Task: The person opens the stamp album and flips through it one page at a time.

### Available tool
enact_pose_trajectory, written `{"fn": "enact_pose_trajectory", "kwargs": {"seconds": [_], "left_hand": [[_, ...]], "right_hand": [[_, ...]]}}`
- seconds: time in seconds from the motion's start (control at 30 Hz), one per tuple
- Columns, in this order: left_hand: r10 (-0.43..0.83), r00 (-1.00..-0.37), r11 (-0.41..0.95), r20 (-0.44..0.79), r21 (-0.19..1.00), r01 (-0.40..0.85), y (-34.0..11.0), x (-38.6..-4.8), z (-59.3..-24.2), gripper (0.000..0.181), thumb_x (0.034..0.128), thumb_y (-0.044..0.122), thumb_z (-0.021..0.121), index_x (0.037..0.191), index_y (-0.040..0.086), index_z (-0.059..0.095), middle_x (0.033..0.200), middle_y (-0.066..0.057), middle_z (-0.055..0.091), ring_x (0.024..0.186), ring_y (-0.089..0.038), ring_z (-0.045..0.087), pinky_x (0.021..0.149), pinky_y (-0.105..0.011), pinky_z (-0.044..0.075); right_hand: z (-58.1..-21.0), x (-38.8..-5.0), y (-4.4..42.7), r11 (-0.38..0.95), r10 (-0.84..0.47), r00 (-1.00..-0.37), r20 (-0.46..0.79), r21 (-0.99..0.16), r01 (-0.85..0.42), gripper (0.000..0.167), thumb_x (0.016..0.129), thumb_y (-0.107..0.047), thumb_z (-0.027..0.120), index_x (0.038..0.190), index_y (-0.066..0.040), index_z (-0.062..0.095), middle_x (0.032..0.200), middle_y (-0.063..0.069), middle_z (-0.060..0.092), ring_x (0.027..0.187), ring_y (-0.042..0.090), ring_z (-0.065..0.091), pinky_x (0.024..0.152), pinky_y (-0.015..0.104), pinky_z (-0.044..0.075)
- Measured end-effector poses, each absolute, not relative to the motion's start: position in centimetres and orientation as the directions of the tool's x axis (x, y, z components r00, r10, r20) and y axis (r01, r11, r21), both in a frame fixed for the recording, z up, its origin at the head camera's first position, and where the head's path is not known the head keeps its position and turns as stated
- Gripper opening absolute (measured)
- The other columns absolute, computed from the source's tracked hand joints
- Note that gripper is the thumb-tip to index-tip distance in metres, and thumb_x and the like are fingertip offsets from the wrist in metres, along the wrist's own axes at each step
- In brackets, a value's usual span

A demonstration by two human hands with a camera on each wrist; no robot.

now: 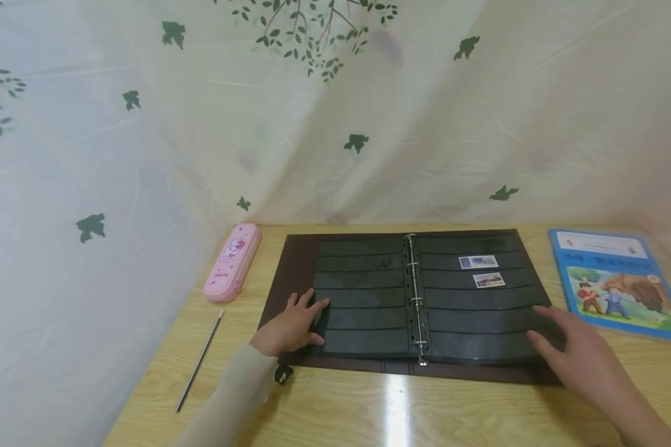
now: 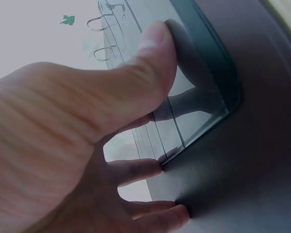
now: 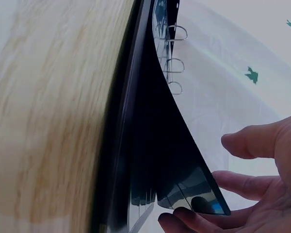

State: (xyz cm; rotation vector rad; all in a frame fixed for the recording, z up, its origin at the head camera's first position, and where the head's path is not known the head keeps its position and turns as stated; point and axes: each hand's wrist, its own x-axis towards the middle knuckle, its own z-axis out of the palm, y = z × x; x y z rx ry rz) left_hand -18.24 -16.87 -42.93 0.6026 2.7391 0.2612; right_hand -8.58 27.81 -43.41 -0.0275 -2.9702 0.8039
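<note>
A ring-bound stamp album [image 1: 388, 366] with a dark brown cover lies spread on the wooden table. Its black pages have clear strip pockets. Two stamps [image 1: 478, 262] sit in the upper pockets of the right page [image 1: 470, 344]. With fingers spread, my left hand [image 1: 285, 326] rests on the outer edge of the left page [image 1: 363, 316] and the cover beside it. At the right page's outer edge is my right hand [image 1: 587, 357]. In the right wrist view a page corner [image 3: 184, 189] stands raised, fingers behind it and the thumb apart from it.
A pink pencil case [image 1: 232, 264] lies left of the album, with a thin metal rod [image 1: 200, 360] nearer me. To the right lies a blue-bordered picture book [image 1: 620, 285]. A small black object [image 1: 283, 374] is by my left wrist. A leaf-patterned curtain [image 1: 313, 155] hangs behind.
</note>
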Motion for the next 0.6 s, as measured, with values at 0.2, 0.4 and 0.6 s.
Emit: {"fn": "enact_pose_trajectory", "kwargs": {"seconds": [0.2, 0.4, 0.6], "left_hand": [[0.425, -0.859, 0.899, -0.286, 0.241, 0.365, -16.9, -18.3, -42.7, 0.077, 0.0811, 0.034, 0.073, 0.147, 0.018, 0.037, 0.153, -0.021, 0.017, 0.133, -0.054, 0.017, 0.092, -0.057, 0.039], [0.433, -0.853, 0.895, -0.292, 0.251, 0.368, -17.0, -18.3, -42.4, 0.076, 0.0812, 0.033, 0.073, 0.147, 0.017, 0.037, 0.153, -0.021, 0.017, 0.132, -0.054, 0.017, 0.092, -0.058, 0.038], [0.431, -0.850, 0.896, -0.302, 0.253, 0.364, -17.0, -18.3, -41.9, 0.076, 0.0814, 0.033, 0.073, 0.147, 0.018, 0.037, 0.153, -0.021, 0.017, 0.133, -0.054, 0.017, 0.093, -0.058, 0.038]], "right_hand": [[-42.7, -8.4, 27.1, 0.865, 0.030, -0.993, 0.116, -0.500, -0.033, 0.051, 0.093, -0.030, 0.061, 0.126, 0.007, 0.051, 0.125, 0.040, 0.042, 0.111, 0.058, 0.037, 0.085, 0.068, 0.030], [-42.3, -8.4, 26.9, 0.863, 0.029, -0.990, 0.135, -0.504, -0.043, 0.048, 0.093, -0.028, 0.060, 0.125, 0.008, 0.053, 0.125, 0.040, 0.044, 0.111, 0.058, 0.038, 0.086, 0.068, 0.029], [-40.9, -8.1, 25.9, 0.812, 0.035, -0.986, 0.161, -0.580, -0.065, 0.048, 0.096, -0.032, 0.056, 0.131, 0.000, 0.052, 0.138, 0.033, 0.038, 0.121, 0.056, 0.032, 0.089, 0.069, 0.027]]}}
